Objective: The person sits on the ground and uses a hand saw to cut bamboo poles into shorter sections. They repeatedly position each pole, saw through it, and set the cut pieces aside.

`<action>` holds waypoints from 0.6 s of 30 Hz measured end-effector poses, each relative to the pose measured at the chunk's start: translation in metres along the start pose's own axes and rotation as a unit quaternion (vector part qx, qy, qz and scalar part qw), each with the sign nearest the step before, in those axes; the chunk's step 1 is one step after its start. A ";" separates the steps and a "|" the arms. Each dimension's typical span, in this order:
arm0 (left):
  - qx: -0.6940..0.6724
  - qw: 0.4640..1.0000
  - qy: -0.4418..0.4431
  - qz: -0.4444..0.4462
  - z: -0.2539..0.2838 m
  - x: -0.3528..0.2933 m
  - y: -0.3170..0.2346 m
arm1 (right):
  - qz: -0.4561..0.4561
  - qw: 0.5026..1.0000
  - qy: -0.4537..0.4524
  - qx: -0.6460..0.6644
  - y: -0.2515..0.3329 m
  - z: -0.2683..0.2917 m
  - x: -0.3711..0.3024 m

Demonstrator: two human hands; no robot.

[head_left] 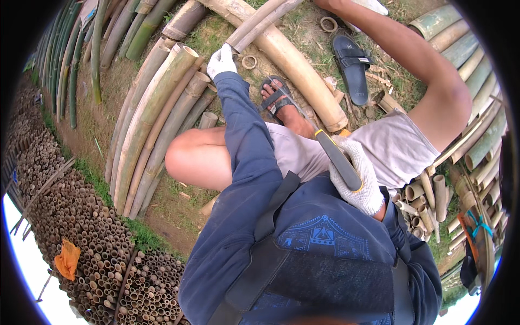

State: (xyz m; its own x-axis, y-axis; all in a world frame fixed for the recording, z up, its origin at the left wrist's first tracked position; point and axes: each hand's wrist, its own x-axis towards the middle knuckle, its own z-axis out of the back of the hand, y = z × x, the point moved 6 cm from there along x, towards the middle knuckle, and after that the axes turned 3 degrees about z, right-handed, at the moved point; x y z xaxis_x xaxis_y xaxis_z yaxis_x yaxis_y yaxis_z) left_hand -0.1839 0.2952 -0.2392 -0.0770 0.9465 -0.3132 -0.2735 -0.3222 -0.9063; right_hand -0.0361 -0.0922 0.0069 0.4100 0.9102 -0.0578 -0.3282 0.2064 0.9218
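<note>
My left hand (221,62), in a white glove, is closed at the near end of a grey-brown bamboo pole (259,26). That pole lies across a thick pale bamboo pole (295,70) on the ground. Close to my left hand rests a short cut bamboo ring (249,62). My right hand (356,176), also gloved, is wrapped round the black and yellow handle of a hand saw (338,160) beside my lap. The saw's thin blade slants up and left past my sandalled foot (279,100), apart from the held pole's end.
Long bamboo poles (154,116) lie on the left, with green poles (67,70) beyond. Stacked cut bamboo pieces (86,227) fill the lower left, with an orange bag (67,260) on top. A loose black sandal (352,70) and another ring (328,24) lie ahead; more bamboo (476,81) lines the right.
</note>
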 end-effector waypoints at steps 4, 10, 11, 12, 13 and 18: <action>0.007 1.000 0.012 0.025 -0.002 -0.002 -0.004 | 0.102 0.994 -0.004 0.045 -0.039 -0.058 0.084; -0.017 1.000 0.005 0.012 -0.003 0.001 0.002 | 0.067 0.998 -0.005 0.004 -0.021 -0.030 0.046; -0.024 1.000 -0.002 0.021 -0.001 0.000 0.006 | 0.038 0.999 0.007 -0.008 -0.013 -0.013 0.022; -0.017 1.000 -0.016 0.006 0.000 0.001 0.005 | 0.018 1.000 0.013 -0.011 -0.001 0.006 -0.001; -0.024 1.000 -0.014 0.001 0.000 0.001 0.006 | 0.023 0.999 0.009 -0.022 0.010 0.019 -0.018; -0.024 0.999 0.000 0.030 0.000 -0.004 0.000 | 0.002 1.000 0.022 -0.020 -0.004 0.001 0.005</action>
State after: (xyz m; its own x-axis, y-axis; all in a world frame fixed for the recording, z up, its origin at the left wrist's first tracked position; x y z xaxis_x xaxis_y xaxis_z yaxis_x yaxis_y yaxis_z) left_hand -0.1833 0.2915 -0.2385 -0.0926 0.9254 -0.3674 -0.2224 -0.3789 -0.8983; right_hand -0.0320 -0.0886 0.0032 0.3712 0.9257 -0.0725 -0.3635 0.2167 0.9060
